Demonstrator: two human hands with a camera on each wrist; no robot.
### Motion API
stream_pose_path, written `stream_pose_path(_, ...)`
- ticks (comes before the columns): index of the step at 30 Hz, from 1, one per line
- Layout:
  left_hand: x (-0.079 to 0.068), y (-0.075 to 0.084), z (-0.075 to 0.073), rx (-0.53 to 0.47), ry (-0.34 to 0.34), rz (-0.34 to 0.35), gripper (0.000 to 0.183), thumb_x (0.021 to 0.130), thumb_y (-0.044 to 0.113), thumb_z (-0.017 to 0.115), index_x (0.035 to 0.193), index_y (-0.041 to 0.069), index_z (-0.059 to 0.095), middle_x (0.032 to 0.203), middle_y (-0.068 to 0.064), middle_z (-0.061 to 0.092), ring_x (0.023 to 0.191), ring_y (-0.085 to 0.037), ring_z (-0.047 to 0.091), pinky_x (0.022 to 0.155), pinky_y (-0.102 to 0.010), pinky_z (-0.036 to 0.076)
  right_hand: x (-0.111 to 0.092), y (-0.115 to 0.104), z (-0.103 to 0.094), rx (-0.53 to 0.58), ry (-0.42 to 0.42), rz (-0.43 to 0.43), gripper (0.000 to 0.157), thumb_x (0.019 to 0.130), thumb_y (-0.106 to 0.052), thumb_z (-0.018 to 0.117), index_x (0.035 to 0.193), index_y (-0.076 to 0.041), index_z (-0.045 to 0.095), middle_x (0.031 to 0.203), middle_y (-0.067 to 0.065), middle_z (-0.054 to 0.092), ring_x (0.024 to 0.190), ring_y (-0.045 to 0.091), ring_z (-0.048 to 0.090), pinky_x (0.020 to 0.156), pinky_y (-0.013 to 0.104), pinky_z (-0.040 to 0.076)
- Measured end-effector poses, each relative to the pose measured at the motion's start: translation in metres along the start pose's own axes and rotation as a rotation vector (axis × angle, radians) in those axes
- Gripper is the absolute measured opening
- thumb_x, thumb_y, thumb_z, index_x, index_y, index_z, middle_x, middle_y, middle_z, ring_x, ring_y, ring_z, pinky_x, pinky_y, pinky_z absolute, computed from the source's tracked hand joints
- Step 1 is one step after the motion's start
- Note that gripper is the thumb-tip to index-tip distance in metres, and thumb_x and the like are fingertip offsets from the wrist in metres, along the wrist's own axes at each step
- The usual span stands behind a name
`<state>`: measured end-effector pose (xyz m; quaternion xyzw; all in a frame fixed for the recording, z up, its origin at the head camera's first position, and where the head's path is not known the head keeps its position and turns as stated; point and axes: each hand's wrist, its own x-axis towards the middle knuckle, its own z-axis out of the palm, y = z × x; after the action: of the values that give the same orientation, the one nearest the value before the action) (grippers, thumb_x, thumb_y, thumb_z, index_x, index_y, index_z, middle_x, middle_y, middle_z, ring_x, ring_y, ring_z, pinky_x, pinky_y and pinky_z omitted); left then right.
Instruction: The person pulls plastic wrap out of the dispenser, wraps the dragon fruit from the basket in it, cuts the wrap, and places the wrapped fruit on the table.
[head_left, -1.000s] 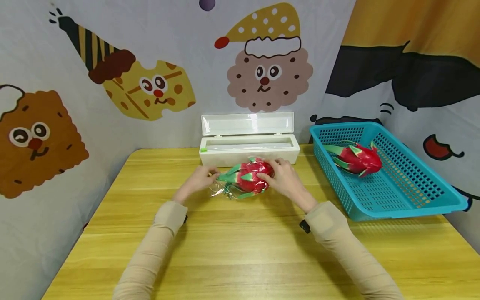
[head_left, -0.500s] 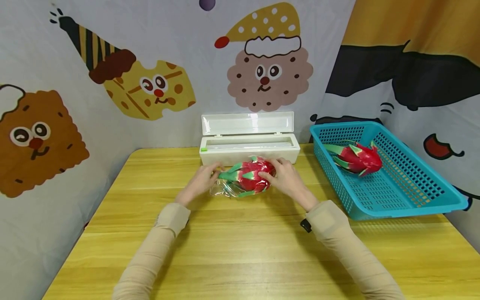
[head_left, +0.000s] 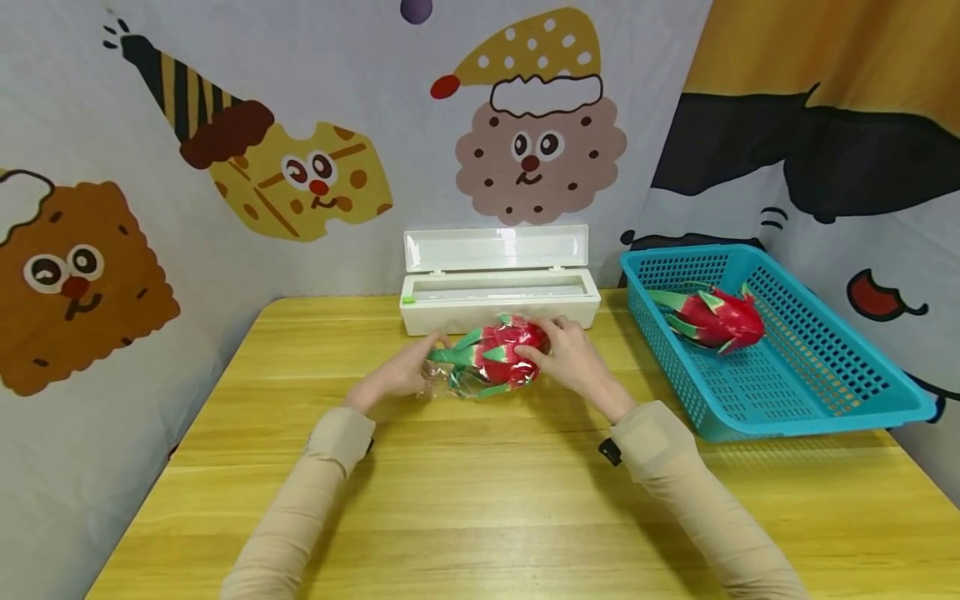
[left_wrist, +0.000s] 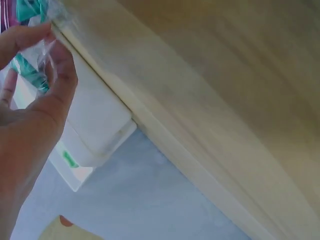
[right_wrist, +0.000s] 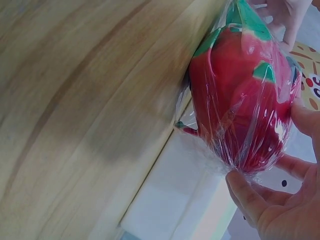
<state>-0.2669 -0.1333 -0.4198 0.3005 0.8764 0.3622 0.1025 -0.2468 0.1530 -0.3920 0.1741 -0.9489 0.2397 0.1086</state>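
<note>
Your left hand (head_left: 402, 367) pinches the clear film (head_left: 441, 385) at the green, leafy end of the dragon fruit (head_left: 498, 354); your right hand (head_left: 572, 357) grips the opposite, red end, fingers curled round it. The wrapped fruit thus lies sideways between your two hands. Well apart to its right, a blue basket (head_left: 810, 429) holds a second dragon fruit (head_left: 720, 318). Just beyond your hands stands a white box (head_left: 450, 318), its lid raised.
</note>
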Motion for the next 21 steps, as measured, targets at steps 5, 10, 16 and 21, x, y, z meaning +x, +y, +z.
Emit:
stream_pose_path(5, 0.002, 0.002, 0.006, 0.113, 0.184, 0.093, 0.042, 0.072, -0.018, 0.063, 0.106, 0.006, 0.053, 0.103, -0.020, 0.066, 0.089, -0.033, 0.066, 0.077, -0.037, 0.059, 0.000, 0.000, 0.001, 0.003, -0.001, -0.003, 0.057, 0.086, -0.043, 0.067, 0.134, -0.016, 0.054, 0.121, 0.023, 0.059, 0.104, 0.035, 0.057, 0.087, 0.049, 0.054)
stream_pose_path(10, 0.007, 0.009, 0.010, 0.177, 0.290, -0.003, 0.032, 0.072, -0.009, 0.073, 0.097, 0.006, 0.060, 0.096, -0.018, 0.071, 0.090, -0.032, 0.068, 0.084, -0.044, 0.057, 0.001, 0.001, 0.001, 0.004, -0.007, 0.001, 0.056, 0.086, -0.044, 0.066, 0.135, -0.018, 0.054, 0.120, 0.021, 0.059, 0.100, 0.032, 0.057, 0.083, 0.046, 0.055)
stream_pose_path(16, 0.011, 0.014, 0.015, 0.058, 0.249, -0.137, 0.033, 0.074, -0.011, 0.065, 0.103, 0.004, 0.057, 0.107, -0.016, 0.064, 0.097, -0.030, 0.062, 0.087, -0.040, 0.056, 0.001, 0.002, 0.001, 0.037, -0.017, 0.020, 0.057, 0.087, -0.041, 0.067, 0.134, -0.013, 0.054, 0.118, 0.022, 0.057, 0.094, 0.029, 0.055, 0.079, 0.042, 0.055)
stream_pose_path(21, 0.012, 0.014, 0.017, -0.015, 0.184, -0.118, 0.056, 0.073, -0.004, 0.072, 0.124, 0.002, 0.049, 0.126, -0.016, 0.054, 0.113, -0.032, 0.056, 0.097, -0.042, 0.052, 0.000, 0.009, -0.002, 0.109, -0.054, 0.025, 0.058, 0.087, -0.041, 0.066, 0.135, -0.012, 0.053, 0.128, 0.022, 0.044, 0.090, 0.030, 0.057, 0.077, 0.040, 0.053)
